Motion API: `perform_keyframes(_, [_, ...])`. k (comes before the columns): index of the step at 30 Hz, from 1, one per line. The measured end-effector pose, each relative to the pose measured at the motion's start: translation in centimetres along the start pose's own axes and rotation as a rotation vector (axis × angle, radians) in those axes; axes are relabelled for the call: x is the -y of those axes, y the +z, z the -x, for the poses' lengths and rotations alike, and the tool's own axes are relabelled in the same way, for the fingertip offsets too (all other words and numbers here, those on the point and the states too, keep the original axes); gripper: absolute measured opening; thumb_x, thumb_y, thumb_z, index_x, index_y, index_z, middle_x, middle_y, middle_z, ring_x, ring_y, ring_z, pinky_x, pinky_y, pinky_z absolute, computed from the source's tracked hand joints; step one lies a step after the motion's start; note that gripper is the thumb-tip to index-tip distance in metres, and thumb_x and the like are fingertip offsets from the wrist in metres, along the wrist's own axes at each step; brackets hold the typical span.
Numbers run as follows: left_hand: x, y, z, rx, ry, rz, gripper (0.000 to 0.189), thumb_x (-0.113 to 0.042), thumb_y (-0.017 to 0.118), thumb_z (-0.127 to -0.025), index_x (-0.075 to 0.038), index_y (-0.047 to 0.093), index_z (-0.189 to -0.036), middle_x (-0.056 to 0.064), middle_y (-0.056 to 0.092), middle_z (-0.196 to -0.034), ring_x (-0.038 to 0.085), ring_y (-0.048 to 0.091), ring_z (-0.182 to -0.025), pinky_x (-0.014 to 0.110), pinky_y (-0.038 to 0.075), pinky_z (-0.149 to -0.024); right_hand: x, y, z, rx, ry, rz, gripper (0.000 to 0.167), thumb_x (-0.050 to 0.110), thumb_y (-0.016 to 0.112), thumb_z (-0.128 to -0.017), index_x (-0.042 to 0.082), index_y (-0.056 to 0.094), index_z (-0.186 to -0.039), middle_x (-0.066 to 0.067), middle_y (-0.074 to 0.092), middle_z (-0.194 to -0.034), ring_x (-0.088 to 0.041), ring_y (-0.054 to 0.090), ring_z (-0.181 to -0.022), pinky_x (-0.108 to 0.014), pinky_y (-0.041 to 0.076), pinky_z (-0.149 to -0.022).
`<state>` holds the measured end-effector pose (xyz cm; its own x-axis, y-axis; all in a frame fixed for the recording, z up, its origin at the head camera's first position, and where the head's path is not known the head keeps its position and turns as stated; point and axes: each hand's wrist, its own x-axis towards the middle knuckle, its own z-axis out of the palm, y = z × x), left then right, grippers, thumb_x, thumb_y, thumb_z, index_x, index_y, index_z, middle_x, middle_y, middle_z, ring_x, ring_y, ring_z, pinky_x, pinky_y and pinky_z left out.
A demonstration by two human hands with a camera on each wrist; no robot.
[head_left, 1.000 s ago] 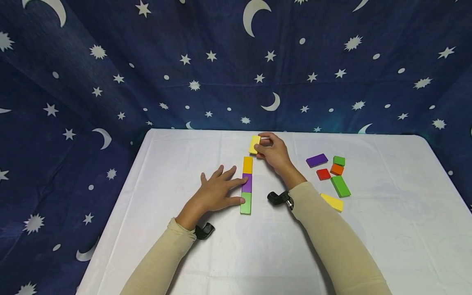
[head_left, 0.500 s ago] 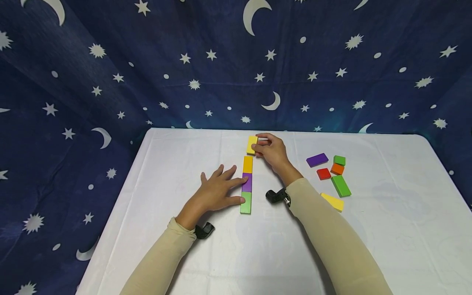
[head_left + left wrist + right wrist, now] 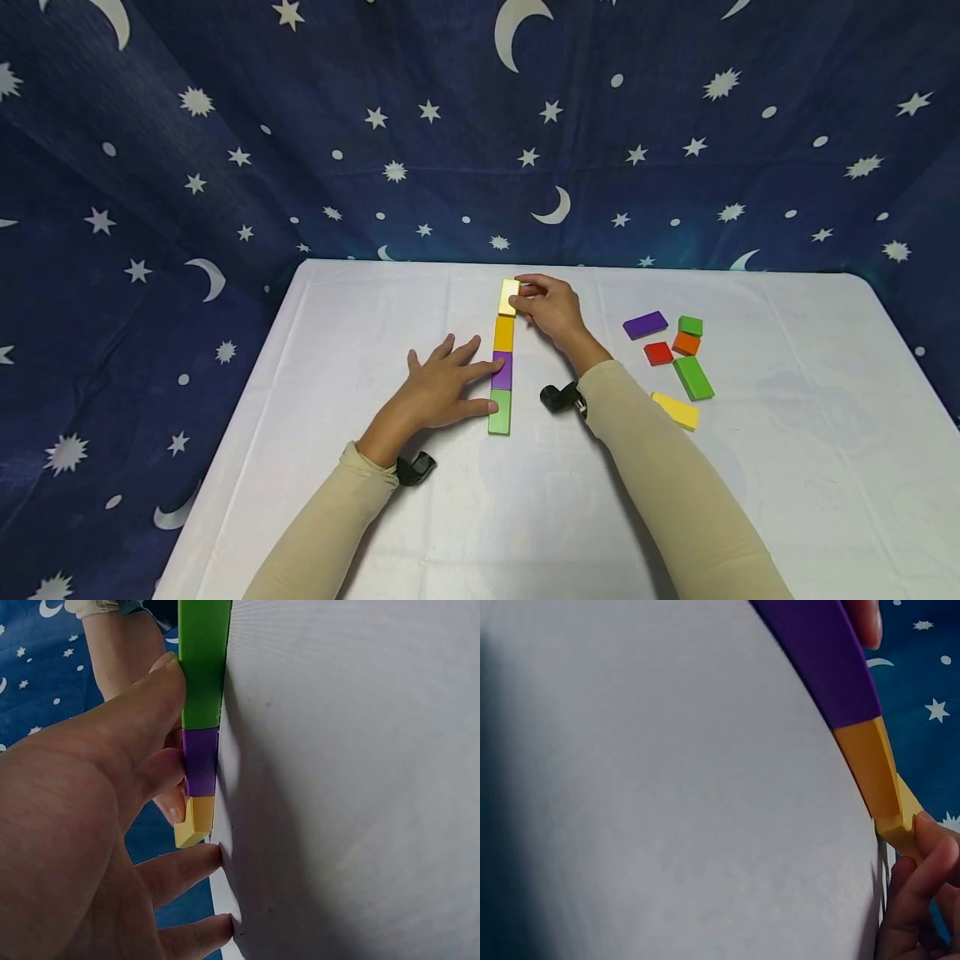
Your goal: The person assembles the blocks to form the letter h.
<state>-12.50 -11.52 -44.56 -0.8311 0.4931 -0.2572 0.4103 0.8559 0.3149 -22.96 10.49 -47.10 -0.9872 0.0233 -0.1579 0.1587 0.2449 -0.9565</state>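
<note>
A row of blocks runs away from me on the white table: a green block [image 3: 499, 412] nearest, then a purple block [image 3: 502, 372], then an orange block [image 3: 504, 334]. My left hand [image 3: 442, 387] spreads its fingers beside the row, the thumb touching the green block and the index finger on the purple one. At the far end my right hand [image 3: 551, 310] pinches a yellow block [image 3: 507, 297] between thumb and fingers. In the right wrist view the yellow block [image 3: 909, 814] sits at an angle to the orange block [image 3: 870, 765], close against its far end.
Right of the row lie a purple block [image 3: 645, 325], a red block [image 3: 658, 354], an orange block [image 3: 686, 343], a small green block [image 3: 690, 326], a longer green block [image 3: 693, 378] and a yellow block [image 3: 677, 411]. A starry blue curtain [image 3: 450, 200] rises behind the table's far edge.
My right hand has brought the yellow block left and slightly toward me, from apart beyond the row to the orange block's far end. The left hand has stayed in place.
</note>
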Motion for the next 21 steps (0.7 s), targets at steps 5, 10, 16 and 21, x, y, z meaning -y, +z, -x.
perform_keyframes(5, [-0.02,0.03,-0.03,-0.001,0.0,-0.001,0.07,-0.068,0.066,-0.088,-0.046,0.046,-0.151,0.002,0.027,-0.17,0.044,0.018,-0.157,0.088,0.012,-0.106,-0.09,-0.21,0.01,0.013,-0.009,0.111,0.043,0.018,0.08,-0.089,0.012,0.07,-0.131,-0.005,0.065,-0.098,-0.008,0.058,-0.054,-0.016,0.046,-0.055])
perform_keyframes(10, [-0.06,0.01,0.0,-0.001,0.003,-0.002,0.069,-0.067,0.066,-0.088,-0.046,0.046,-0.151,0.003,0.027,-0.17,0.044,0.018,-0.157,0.088,0.013,-0.106,-0.15,-0.35,-0.02,0.032,-0.017,0.185,0.046,0.022,0.079,-0.091,0.011,0.069,-0.134,-0.004,0.064,-0.096,-0.007,0.059,-0.055,-0.019,0.047,-0.059])
perform_keyframes(16, [-0.05,-0.07,0.08,0.0,0.003,-0.001,0.069,-0.068,0.065,-0.088,-0.046,0.046,-0.151,0.002,0.027,-0.17,0.044,0.018,-0.157,0.088,0.013,-0.106,-0.06,-0.49,-0.07,0.063,-0.016,0.241,0.05,0.029,0.074,-0.095,0.014,0.063,-0.141,-0.005,0.063,-0.1,-0.009,0.061,-0.059,-0.023,0.049,-0.071])
perform_keyframes(21, [-0.03,-0.09,0.12,-0.005,0.009,0.005,0.068,-0.067,0.065,-0.089,-0.045,0.047,-0.151,0.003,0.027,-0.17,0.045,0.018,-0.157,0.088,0.013,-0.106,-0.13,-0.58,0.0,0.085,-0.001,0.196,0.047,0.022,0.075,-0.093,0.012,0.064,-0.137,-0.004,0.061,-0.1,-0.01,0.061,-0.06,-0.02,0.052,-0.067])
